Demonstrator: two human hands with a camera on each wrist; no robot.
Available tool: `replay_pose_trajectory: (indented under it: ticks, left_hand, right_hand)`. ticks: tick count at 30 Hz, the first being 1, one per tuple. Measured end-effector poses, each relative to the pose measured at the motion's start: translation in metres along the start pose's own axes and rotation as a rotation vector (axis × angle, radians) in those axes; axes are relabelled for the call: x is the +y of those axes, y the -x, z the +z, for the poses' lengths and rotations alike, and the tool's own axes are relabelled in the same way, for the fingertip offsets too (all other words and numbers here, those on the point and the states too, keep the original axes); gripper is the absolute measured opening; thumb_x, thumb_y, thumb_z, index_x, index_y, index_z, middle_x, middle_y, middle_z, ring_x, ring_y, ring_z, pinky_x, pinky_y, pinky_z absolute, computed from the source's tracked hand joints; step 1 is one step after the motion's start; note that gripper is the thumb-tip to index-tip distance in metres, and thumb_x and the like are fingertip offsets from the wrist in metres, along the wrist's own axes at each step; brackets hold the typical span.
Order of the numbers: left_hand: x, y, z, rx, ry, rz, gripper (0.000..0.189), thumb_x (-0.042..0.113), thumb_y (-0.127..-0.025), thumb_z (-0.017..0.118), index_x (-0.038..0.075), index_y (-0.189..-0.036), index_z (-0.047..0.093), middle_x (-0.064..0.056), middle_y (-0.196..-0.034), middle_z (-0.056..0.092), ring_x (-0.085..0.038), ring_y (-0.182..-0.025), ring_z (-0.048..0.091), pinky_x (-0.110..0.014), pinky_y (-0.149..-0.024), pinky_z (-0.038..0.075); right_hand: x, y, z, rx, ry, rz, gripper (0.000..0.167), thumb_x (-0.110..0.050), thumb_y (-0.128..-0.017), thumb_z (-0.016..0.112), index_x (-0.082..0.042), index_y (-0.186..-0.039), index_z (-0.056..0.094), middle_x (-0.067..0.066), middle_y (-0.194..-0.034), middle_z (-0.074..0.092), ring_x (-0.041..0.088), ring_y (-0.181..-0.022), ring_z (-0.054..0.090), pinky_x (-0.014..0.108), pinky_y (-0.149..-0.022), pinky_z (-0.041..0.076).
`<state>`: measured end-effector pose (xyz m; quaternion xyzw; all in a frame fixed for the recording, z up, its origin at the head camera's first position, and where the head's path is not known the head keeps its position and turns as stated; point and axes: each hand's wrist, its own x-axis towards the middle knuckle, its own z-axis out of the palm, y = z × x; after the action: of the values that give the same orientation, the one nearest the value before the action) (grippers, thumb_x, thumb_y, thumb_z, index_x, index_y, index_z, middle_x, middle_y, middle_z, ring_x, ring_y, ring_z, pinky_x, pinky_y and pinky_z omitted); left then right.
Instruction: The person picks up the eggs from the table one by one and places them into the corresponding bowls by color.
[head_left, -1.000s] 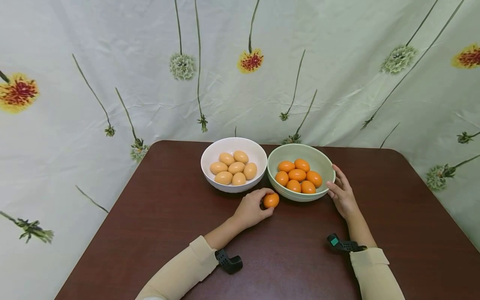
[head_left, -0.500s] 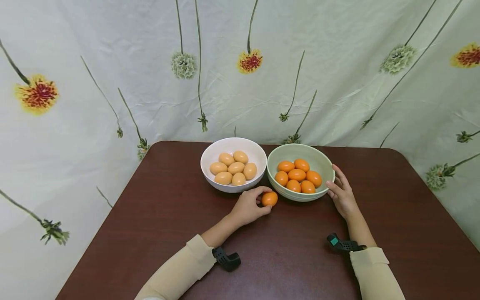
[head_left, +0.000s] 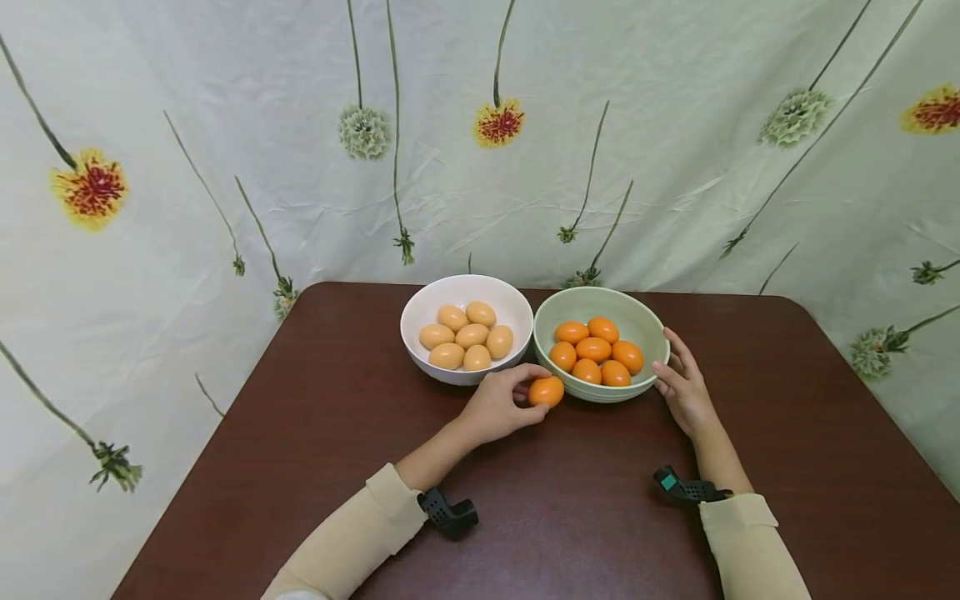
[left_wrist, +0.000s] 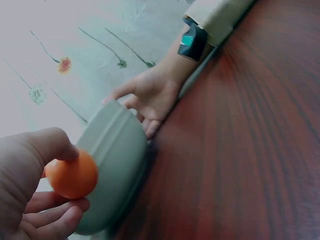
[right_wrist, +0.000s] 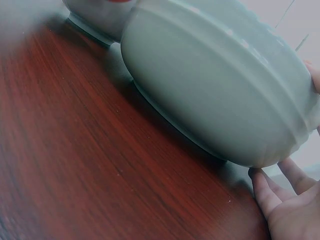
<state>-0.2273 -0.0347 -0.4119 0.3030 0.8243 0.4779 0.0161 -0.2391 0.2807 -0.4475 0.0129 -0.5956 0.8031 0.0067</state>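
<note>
My left hand (head_left: 495,407) pinches an orange egg (head_left: 546,392) between thumb and fingers, just in front of the green bowl (head_left: 652,321). The left wrist view shows this egg close up, with the bowl's side behind it. Several orange eggs (head_left: 593,349) lie inside the green bowl. At that bowl's right side is my right hand (head_left: 686,392), gripping it with the thumb at the rim and the fingers against the outer wall. Fingertips (right_wrist: 262,187) touch the bowl low on its side in the right wrist view.
A white bowl (head_left: 420,312) with several tan eggs (head_left: 472,335) stands left of the green one, the rims nearly touching. Both are on a dark brown table (head_left: 322,417). A flower-print cloth (head_left: 450,167) hangs behind the table's far edge.
The left hand has shifted slightly with the orange egg, lifting it a little towards the green bowl. My right hand and both bowls have kept their places.
</note>
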Motion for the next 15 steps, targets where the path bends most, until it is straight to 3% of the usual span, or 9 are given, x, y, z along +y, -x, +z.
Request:
replay_pose_trajectory:
  ticks: [6,15]
  left_hand:
    - [0.012,-0.006,-0.006,-0.038,0.052,0.028,0.041,0.010,-0.082,0.074,0.005,-0.121,0.064,-0.005,-0.115,0.066,-0.013,-0.093,0.065,-0.021,-0.081,0.053]
    - [0.024,-0.019,-0.010,-0.024,0.057,0.070,0.042,0.010,-0.082,0.074,0.002,-0.121,0.063,-0.010,-0.117,0.065,-0.021,-0.092,0.066,-0.020,-0.080,0.053]
  right_hand:
    - [0.000,0.000,0.000,0.001,-0.007,-0.005,0.059,-0.008,-0.098,0.054,-0.025,-0.151,0.034,0.003,-0.138,0.029,0.017,-0.120,0.039,0.018,-0.087,0.048]
    - [0.000,0.000,0.001,-0.001,0.001,-0.009,0.060,-0.009,-0.099,0.054,-0.025,-0.152,0.033,0.004,-0.138,0.028,0.019,-0.122,0.037,0.019,-0.089,0.047]
